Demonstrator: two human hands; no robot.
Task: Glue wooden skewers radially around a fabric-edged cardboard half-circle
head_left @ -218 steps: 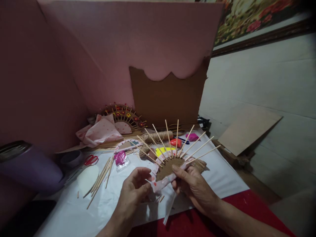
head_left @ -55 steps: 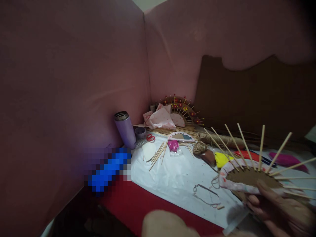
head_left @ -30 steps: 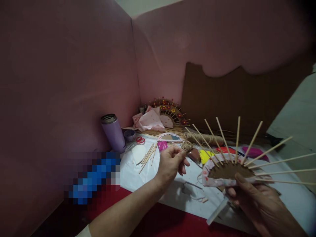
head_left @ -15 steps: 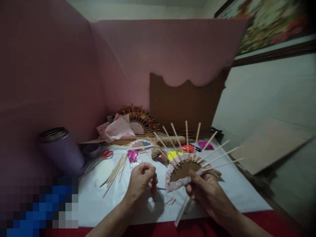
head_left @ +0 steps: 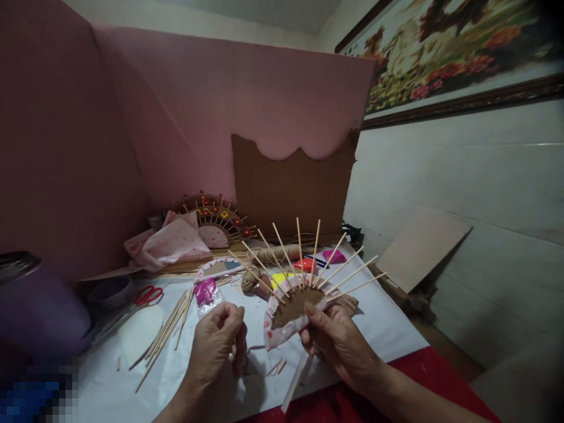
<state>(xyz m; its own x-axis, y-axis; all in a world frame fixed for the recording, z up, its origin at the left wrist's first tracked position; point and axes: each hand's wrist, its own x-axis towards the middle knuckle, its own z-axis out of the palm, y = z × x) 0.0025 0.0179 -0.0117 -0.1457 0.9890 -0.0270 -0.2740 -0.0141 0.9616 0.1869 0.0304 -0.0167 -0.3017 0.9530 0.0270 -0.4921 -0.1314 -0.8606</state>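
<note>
My right hand [head_left: 346,343] grips a half-round cardboard fan [head_left: 291,311] by its lower right edge, thumb on the face. Pink patterned fabric wraps the fan's rim, and several thin wooden sticks [head_left: 298,252] radiate from its curved edge. A translucent strip or stick [head_left: 295,379] slants down below the right hand; whether the fingers hold it cannot be seen. To the fan's left, my left hand [head_left: 215,343] is closed with curled fingers, apart from the fan. Anything between those fingers is hidden. Small scraps [head_left: 278,367] lie between the hands on the white sheet [head_left: 251,399].
Loose sticks [head_left: 165,335], red-handled scissors [head_left: 148,295] and a magenta packet [head_left: 205,292] lie left. Behind are twine [head_left: 275,254], a fabric-edged half-round [head_left: 215,269], pink cloth [head_left: 176,241] and a decorated fan [head_left: 220,214]. A purple tumbler [head_left: 39,311] stands far left.
The view has swung to the right, so the table and its things appear further left. Both hands keep much the same pose, the right one still gripping the fan.
</note>
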